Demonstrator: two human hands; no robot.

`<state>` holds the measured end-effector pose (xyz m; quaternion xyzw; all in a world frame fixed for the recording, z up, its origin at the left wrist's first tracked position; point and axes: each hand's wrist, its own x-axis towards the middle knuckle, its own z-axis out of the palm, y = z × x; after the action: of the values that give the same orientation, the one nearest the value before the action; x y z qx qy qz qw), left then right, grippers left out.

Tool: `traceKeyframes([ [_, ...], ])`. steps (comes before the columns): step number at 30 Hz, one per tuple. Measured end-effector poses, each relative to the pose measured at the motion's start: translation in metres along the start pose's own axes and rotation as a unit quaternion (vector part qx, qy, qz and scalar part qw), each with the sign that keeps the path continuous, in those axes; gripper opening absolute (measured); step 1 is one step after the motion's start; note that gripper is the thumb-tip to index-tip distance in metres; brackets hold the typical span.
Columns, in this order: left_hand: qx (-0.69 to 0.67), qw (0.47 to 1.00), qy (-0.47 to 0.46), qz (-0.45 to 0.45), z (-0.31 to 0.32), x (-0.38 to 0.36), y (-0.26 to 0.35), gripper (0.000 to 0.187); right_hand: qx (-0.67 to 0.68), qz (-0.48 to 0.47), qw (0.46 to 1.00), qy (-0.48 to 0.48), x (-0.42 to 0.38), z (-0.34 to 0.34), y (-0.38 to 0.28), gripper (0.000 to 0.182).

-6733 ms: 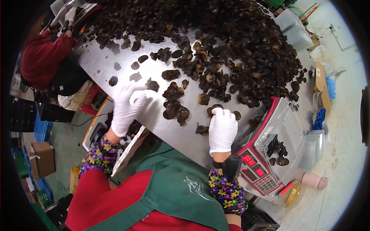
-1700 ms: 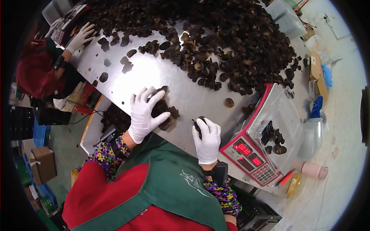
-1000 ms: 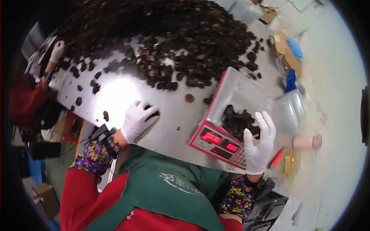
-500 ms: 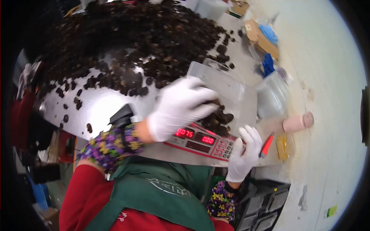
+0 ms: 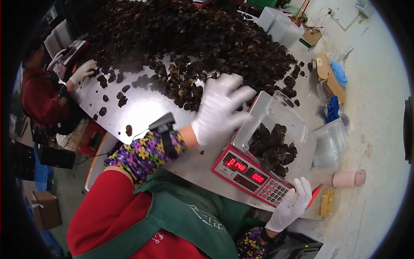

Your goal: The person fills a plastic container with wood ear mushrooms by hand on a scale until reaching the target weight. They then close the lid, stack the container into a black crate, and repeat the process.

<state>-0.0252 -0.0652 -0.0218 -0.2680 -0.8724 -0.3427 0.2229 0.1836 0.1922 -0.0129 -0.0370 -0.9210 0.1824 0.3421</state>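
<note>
My left hand (image 5: 222,110), in a white glove, hovers palm down between the pile and the scale, its fingers spread and nothing visible in them. A red digital scale (image 5: 248,183) carries a clear plastic tray (image 5: 254,118) with several dark brown, wood-ear-like mushroom pieces (image 5: 274,149) heaped on it. The lit display (image 5: 235,162) appears to read 0.148. My right hand (image 5: 292,205), also gloved, rests by the keypad's right end, fingers slightly bent, thumb apart, holding nothing visible.
A large pile of mushroom pieces (image 5: 194,34) covers the back of the metal table (image 5: 146,105). At right are clear containers (image 5: 330,144), a pink bottle (image 5: 348,178), a red-handled knife (image 5: 315,196) and a yellow brush (image 5: 326,203). Another person (image 5: 47,97) works at left.
My left hand has moved from over the scale's mushroom pieces and now has spread fingers. The display rose from about 0.075 to 0.148. The view has shifted, revealing another person.
</note>
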Motion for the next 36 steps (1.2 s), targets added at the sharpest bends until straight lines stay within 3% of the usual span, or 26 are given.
traceKeyframes([
  [1,0.113,0.985,0.131,0.002,0.020,-0.014,-0.041,0.054,-0.005,-0.005,1.000,-0.002,0.000,0.001,0.002,0.024],
  [3,0.287,0.943,0.161,-0.044,0.049,-0.042,-0.118,0.049,-0.012,-0.007,1.000,-0.008,-0.003,0.004,0.000,0.023],
  [5,0.154,0.984,-0.052,-0.073,0.034,-0.068,-0.132,0.040,0.015,-0.007,1.000,-0.002,-0.001,0.010,-0.002,0.022],
  [6,0.119,0.986,-0.098,-0.059,0.028,-0.078,-0.127,0.030,0.012,-0.007,1.000,-0.004,0.000,0.011,-0.004,0.022],
  [9,0.107,0.986,-0.113,0.059,0.024,-0.119,-0.107,0.023,-0.014,-0.009,1.000,-0.008,0.001,0.010,-0.011,0.023],
  [13,0.044,0.995,-0.072,0.045,0.008,-0.142,-0.088,0.018,-0.028,-0.015,0.999,-0.009,0.000,0.012,-0.015,0.023],
  [15,-0.088,0.993,0.035,-0.072,0.000,-0.140,-0.090,0.015,-0.033,-0.017,0.999,-0.016,0.002,0.013,-0.018,0.023],
  [16,-0.133,0.981,0.044,-0.136,-0.006,-0.138,-0.099,0.011,-0.036,-0.024,0.999,-0.012,0.003,0.014,-0.021,0.022],
  [19,-0.324,0.860,0.116,-0.377,-0.031,-0.118,-0.106,0.015,-0.039,-0.031,0.999,-0.012,0.005,0.013,-0.024,0.022],
  [21,-0.325,0.839,0.126,-0.417,-0.051,-0.113,-0.113,0.015,-0.039,-0.029,0.999,-0.011,0.004,0.013,-0.024,0.022],
  [25,-0.286,0.863,0.087,-0.407,-0.062,-0.133,-0.123,0.015,-0.031,-0.003,0.999,-0.008,-0.001,0.014,-0.019,0.023],
  [27,-0.220,0.921,0.071,-0.313,-0.051,-0.152,-0.133,0.015,-0.030,0.002,0.999,-0.011,-0.001,0.014,-0.017,0.023],
  [28,-0.194,0.929,0.025,-0.314,-0.051,-0.158,-0.130,0.006,-0.034,0.000,0.999,-0.014,0.000,0.014,-0.017,0.023],
  [29,-0.057,0.984,0.025,-0.166,-0.052,-0.159,-0.129,0.014,-0.038,-0.003,0.999,-0.016,0.000,0.014,-0.018,0.022],
  [31,-0.015,0.986,-0.008,-0.168,-0.054,-0.147,-0.101,0.033,-0.035,-0.009,0.999,-0.020,0.001,0.014,-0.018,0.022],
  [33,0.051,0.992,-0.047,-0.104,-0.038,-0.151,-0.103,0.047,-0.032,-0.017,0.999,-0.022,0.002,0.015,-0.019,0.022],
  [35,0.069,0.993,-0.050,-0.078,-0.028,-0.158,-0.104,0.038,-0.029,-0.013,0.999,-0.017,0.002,0.015,-0.020,0.021],
  [36,-0.006,0.991,-0.071,-0.117,-0.023,-0.164,-0.110,0.033,-0.034,-0.010,0.999,-0.012,0.002,0.015,-0.021,0.021],
])
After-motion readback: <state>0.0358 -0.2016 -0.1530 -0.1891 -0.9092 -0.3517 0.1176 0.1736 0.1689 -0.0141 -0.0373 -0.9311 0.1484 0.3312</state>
